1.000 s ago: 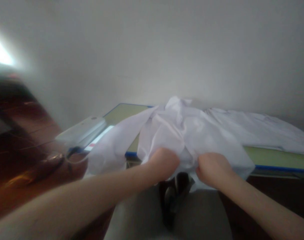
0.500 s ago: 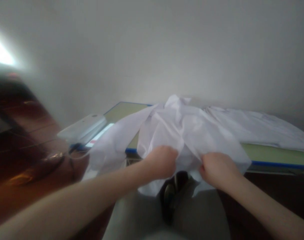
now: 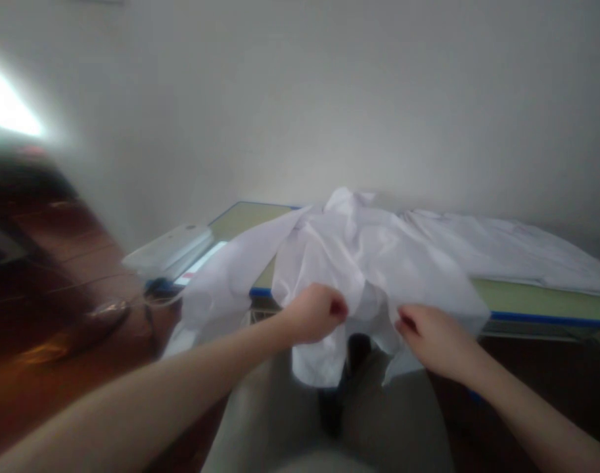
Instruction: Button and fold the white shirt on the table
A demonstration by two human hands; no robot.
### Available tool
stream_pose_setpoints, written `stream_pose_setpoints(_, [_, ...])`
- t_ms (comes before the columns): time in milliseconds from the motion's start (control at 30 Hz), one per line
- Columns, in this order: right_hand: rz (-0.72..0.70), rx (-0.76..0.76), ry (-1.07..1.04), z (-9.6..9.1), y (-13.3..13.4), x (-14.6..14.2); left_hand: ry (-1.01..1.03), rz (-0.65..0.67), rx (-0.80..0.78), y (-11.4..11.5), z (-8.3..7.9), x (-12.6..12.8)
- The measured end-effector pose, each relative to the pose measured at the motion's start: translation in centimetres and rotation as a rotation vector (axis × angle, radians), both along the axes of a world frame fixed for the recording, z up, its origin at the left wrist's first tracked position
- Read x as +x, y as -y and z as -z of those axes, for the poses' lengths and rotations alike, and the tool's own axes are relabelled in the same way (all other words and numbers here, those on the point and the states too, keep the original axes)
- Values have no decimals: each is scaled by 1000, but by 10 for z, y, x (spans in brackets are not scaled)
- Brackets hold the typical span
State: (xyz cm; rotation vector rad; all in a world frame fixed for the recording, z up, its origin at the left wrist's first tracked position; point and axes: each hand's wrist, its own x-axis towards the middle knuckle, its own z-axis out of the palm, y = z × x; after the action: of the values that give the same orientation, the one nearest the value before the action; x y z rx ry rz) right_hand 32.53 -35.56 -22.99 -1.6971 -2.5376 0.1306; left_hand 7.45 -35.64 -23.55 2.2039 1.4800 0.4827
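A white garment [image 3: 378,256] lies rumpled across a green board with a blue edge [image 3: 536,302], one part hanging over the near edge. My left hand [image 3: 313,313] is closed in a fist on a fold of the cloth at that edge. My right hand [image 3: 430,336] pinches the cloth's hanging edge a little to the right. Both hands sit just in front of the board, above my lap.
A white iron-like appliance [image 3: 170,248] rests at the board's left end with a cord trailing down. A reddish-brown wooden surface [image 3: 43,289] fills the left side. A plain pale wall [image 3: 329,98] stands behind the board.
Both hands have shifted slightly apart along the cloth's edge. A flap of the garment now hangs lower between them over my lap.
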Motion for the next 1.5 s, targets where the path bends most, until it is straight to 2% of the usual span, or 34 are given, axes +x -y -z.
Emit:
stream_pose_setpoints(267, [-5,-3,-383,14,2,-8,155,-7,-64,0,6,15])
stream_pose_setpoints(500, [-58,-36,-542,25,10,-21,222,-52,-158,-5,12,28])
stream_pose_setpoints(733, [11,-101,-706,39,12,-19,282,-72,-250,-12,25,31])
stream_pose_setpoints(833, [12,-84,-725,41,15,-18,332,-70,-301,-13,29,32])
stream_pose_setpoints(1067, [-84,157,-663,43,16,-24,377,-67,-392,-15,29,36])
stream_pose_setpoints(1333, [-147,153,-588,48,13,-27,399,-57,-415,-15,32,37])
stream_pose_setpoints(1500, [-103,141,-620,49,14,-29,429,-40,-407,-16,34,37])
